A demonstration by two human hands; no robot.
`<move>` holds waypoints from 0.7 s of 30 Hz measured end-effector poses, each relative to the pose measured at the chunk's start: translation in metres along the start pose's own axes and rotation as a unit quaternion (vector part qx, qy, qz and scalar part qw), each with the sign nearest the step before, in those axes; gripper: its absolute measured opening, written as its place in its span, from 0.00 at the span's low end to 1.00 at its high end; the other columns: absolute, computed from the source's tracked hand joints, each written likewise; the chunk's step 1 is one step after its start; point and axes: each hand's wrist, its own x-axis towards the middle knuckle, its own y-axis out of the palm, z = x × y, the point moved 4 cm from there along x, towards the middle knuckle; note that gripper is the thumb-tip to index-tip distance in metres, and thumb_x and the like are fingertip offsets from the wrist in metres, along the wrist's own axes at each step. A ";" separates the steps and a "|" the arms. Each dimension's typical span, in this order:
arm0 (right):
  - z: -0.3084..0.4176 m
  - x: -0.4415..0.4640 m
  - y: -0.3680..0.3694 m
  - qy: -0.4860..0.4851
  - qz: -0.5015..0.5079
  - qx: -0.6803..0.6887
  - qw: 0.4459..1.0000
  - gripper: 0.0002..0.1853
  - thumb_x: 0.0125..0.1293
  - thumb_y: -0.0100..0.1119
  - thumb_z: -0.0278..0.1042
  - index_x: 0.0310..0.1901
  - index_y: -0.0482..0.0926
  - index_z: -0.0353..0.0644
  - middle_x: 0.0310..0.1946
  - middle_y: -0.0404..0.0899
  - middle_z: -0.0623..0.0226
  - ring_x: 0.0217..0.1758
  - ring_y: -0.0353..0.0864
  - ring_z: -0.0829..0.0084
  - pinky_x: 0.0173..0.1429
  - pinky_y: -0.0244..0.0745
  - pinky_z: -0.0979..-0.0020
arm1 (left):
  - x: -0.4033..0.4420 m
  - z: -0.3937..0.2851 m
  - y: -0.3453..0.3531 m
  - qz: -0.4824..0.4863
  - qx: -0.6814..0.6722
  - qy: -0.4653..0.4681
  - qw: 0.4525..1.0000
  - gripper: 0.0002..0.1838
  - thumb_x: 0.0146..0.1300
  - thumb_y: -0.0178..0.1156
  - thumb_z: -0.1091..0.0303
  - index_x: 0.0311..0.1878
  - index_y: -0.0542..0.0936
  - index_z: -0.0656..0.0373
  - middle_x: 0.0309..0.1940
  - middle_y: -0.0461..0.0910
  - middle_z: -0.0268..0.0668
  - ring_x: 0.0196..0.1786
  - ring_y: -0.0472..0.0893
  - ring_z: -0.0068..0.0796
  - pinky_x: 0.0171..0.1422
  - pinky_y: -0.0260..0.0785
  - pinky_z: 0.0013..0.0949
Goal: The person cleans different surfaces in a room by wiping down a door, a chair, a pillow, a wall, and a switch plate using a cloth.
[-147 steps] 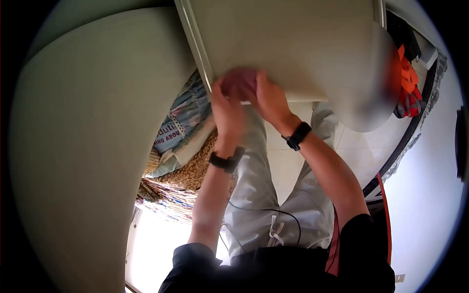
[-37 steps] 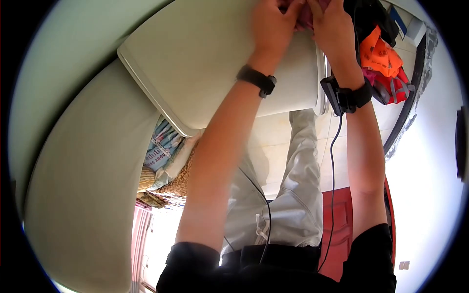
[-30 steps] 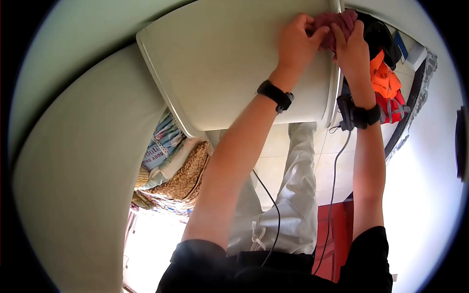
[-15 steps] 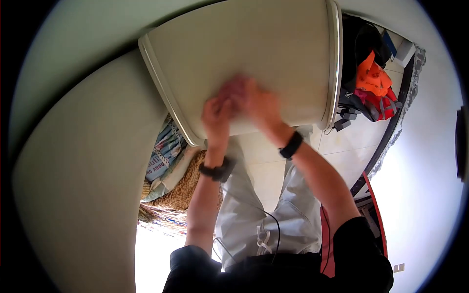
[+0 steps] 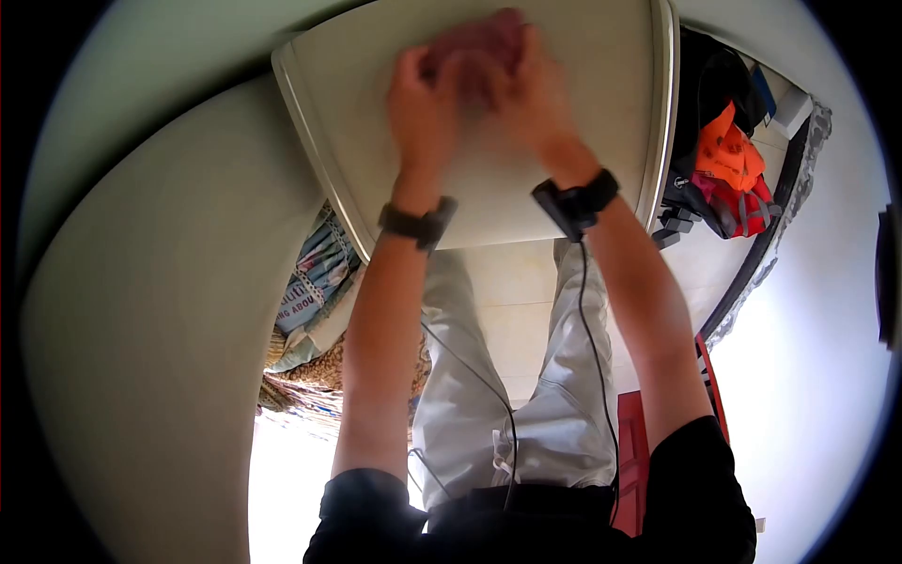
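A crumpled dark pink cloth (image 5: 477, 39), smeared by motion, is bunched between my hands over the far part of a cream cabinet top (image 5: 338, 85). My left hand (image 5: 421, 111) grips its left side with curled fingers. On the right side, my right hand (image 5: 543, 103) is closed on the same cloth, its thumb turned inward. Both hands are blurred, and the cloth's underside is hidden. A dark band with a small device sits on each wrist.
A large cream rounded panel (image 5: 150, 329) stands at the left. Below it lie patterned fabrics (image 5: 315, 282). On the floor at the right are an orange bag (image 5: 728, 155), a red bag (image 5: 747, 211) and black adapters. Thin cables (image 5: 594, 348) hang from my wrists.
Both hands have moved forward with the cloth, from the near part of the cabinet top to its far part. The cloth now looks more spread out, and my arms are straighter.
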 end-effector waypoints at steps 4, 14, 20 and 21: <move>-0.027 -0.005 -0.055 0.054 -0.038 0.039 0.997 0.21 0.68 0.61 0.42 0.54 0.68 0.38 0.38 0.82 0.48 0.34 0.85 0.51 0.36 0.79 0.58 | -0.009 -0.037 0.048 0.067 0.024 0.013 0.997 0.19 0.61 0.68 0.56 0.45 0.78 0.61 0.37 0.84 0.48 0.39 0.83 0.50 0.43 0.75 0.41; -0.047 -0.117 -0.058 0.142 -0.004 0.050 0.989 0.18 0.68 0.63 0.37 0.50 0.67 0.38 0.35 0.83 0.59 0.29 0.85 0.65 0.29 0.78 0.70 | -0.116 -0.016 0.034 0.170 0.003 -0.105 0.980 0.17 0.61 0.68 0.60 0.44 0.77 0.62 0.33 0.83 0.45 0.35 0.83 0.44 0.39 0.75 0.40; -0.024 -0.119 -0.009 0.083 0.116 -0.059 0.988 0.19 0.68 0.60 0.39 0.54 0.67 0.41 0.45 0.84 0.58 0.39 0.85 0.53 0.37 0.80 0.61 | -0.138 0.031 -0.020 0.101 0.062 -0.131 0.984 0.13 0.65 0.66 0.64 0.45 0.77 0.62 0.30 0.83 0.38 0.32 0.81 0.25 0.38 0.74 0.31; -0.019 -0.109 -0.001 0.062 0.115 -0.052 0.990 0.19 0.69 0.60 0.40 0.54 0.67 0.40 0.44 0.84 0.56 0.38 0.85 0.52 0.35 0.80 0.60 | -0.128 0.032 -0.025 0.089 0.065 -0.119 0.987 0.14 0.65 0.65 0.63 0.45 0.77 0.63 0.31 0.83 0.41 0.33 0.82 0.30 0.39 0.74 0.34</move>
